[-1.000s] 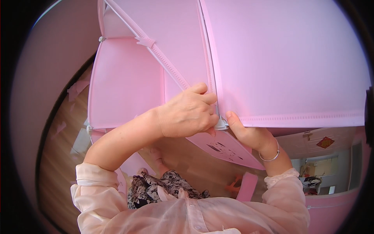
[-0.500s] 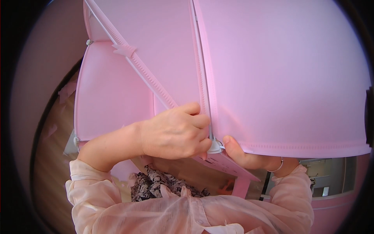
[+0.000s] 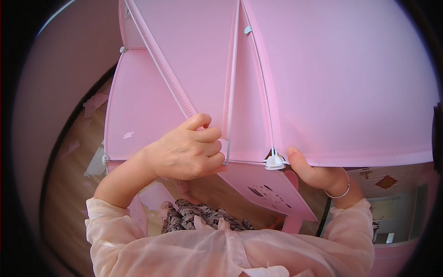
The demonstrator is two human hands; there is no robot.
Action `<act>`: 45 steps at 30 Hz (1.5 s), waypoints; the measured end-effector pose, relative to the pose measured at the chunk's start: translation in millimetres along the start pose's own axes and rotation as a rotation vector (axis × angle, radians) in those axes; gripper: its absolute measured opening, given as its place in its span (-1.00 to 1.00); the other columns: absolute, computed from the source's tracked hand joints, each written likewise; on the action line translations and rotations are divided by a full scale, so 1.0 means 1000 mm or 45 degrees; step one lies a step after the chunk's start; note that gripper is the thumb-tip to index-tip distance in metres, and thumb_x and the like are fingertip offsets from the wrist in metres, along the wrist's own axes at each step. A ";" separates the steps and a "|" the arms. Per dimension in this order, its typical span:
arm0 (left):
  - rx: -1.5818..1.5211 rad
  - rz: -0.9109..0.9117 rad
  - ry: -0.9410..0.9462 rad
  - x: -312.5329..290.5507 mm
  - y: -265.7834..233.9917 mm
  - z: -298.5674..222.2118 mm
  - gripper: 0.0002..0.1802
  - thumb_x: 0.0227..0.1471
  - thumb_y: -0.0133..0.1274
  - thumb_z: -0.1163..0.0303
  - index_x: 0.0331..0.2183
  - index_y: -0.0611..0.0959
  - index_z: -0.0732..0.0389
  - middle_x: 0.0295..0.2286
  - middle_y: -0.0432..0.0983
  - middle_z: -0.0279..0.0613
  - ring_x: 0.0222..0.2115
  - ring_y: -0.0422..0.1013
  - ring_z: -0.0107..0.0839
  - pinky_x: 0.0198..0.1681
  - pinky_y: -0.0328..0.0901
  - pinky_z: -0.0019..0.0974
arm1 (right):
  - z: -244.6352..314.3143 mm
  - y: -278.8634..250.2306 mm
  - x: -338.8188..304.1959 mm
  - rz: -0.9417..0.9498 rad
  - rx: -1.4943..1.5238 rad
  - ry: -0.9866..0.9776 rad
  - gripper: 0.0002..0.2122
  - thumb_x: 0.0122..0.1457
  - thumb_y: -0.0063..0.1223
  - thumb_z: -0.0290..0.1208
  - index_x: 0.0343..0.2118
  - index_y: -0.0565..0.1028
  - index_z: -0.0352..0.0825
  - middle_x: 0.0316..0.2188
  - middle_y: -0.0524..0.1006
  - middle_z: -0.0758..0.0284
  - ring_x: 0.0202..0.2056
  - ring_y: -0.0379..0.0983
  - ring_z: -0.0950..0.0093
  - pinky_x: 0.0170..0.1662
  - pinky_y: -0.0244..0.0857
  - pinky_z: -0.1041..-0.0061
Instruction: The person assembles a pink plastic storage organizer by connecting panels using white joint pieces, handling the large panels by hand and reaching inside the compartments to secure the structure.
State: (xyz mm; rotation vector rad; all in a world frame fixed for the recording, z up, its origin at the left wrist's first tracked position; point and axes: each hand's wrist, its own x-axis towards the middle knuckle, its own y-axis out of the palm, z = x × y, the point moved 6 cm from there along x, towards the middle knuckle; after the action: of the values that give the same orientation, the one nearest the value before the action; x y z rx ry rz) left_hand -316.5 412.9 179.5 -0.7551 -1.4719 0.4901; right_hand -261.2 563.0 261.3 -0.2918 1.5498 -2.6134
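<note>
A large pink fabric tent (image 3: 350, 78) with thin white poles fills most of the view. My left hand (image 3: 189, 150) is closed around the lower edge of a pink fabric panel next to a white pole (image 3: 229, 99). My right hand (image 3: 318, 173), with a bracelet at the wrist, grips the hem of the bigger panel from below, thumb pressed beside a white plastic connector (image 3: 275, 161) where the poles meet. A zip strip (image 3: 161, 64) runs diagonally across the left panel.
Below the hands sits a pink flap with a printed picture (image 3: 270, 194). A wooden floor (image 3: 69, 184) shows at the left, with pale scraps on it. A wall with small red decorations (image 3: 387, 182) lies at the lower right.
The tent has shifted in view and a gap between two panels now shows a white pole. My left hand has moved left of the connector, which is now uncovered.
</note>
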 end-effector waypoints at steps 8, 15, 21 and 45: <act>0.379 -0.001 -0.572 -0.006 0.070 -0.040 -0.81 -0.26 -0.04 0.34 -0.75 0.34 0.10 -0.73 0.18 -0.37 -0.53 0.13 -0.45 -0.49 0.01 -0.39 | -0.011 0.009 -0.029 0.077 0.054 0.057 -0.75 -0.08 -0.17 -0.56 -0.27 0.31 -0.48 -0.44 0.38 0.27 -0.37 0.30 0.43 -0.26 0.20 0.51; 0.510 0.096 -0.619 -0.055 0.124 -0.008 -0.89 -0.17 -0.08 0.31 -0.61 0.41 0.10 -0.59 0.27 -0.38 -0.40 0.15 -0.45 -0.46 0.03 -0.41 | -0.007 0.005 -0.031 -0.324 0.104 -0.152 -0.85 -0.11 -0.19 -0.53 -0.47 0.34 -0.50 -0.60 0.37 0.17 -0.52 0.28 0.27 -0.35 0.20 0.40; 0.461 0.802 -0.906 -0.094 0.187 0.012 -0.81 -0.19 -0.05 0.22 -0.68 0.52 0.05 -0.60 0.36 -0.43 -0.36 0.18 -0.46 -0.39 0.05 -0.35 | -0.013 0.007 -0.032 -0.285 0.144 -0.037 -0.84 -0.13 -0.19 -0.55 -0.46 0.33 -0.51 -0.58 0.37 0.14 -0.48 0.30 0.26 -0.32 0.20 0.39; 0.456 -0.211 -0.638 -0.079 0.024 -0.138 -0.72 -0.22 0.03 0.27 -0.76 0.33 0.11 -0.70 0.22 -0.36 -0.59 0.16 -0.42 -0.58 0.11 -0.41 | 0.017 0.033 -0.126 -0.112 0.122 0.724 -0.65 0.04 -0.08 -0.17 -0.39 0.42 -0.46 -0.53 0.46 0.23 -0.43 0.39 0.59 -0.41 0.25 0.59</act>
State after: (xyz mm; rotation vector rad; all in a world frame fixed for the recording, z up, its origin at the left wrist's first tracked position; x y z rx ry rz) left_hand -181.6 352.2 116.0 -0.2270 -1.8221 0.8288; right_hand -134.7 554.4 225.1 0.4413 1.5595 -2.9962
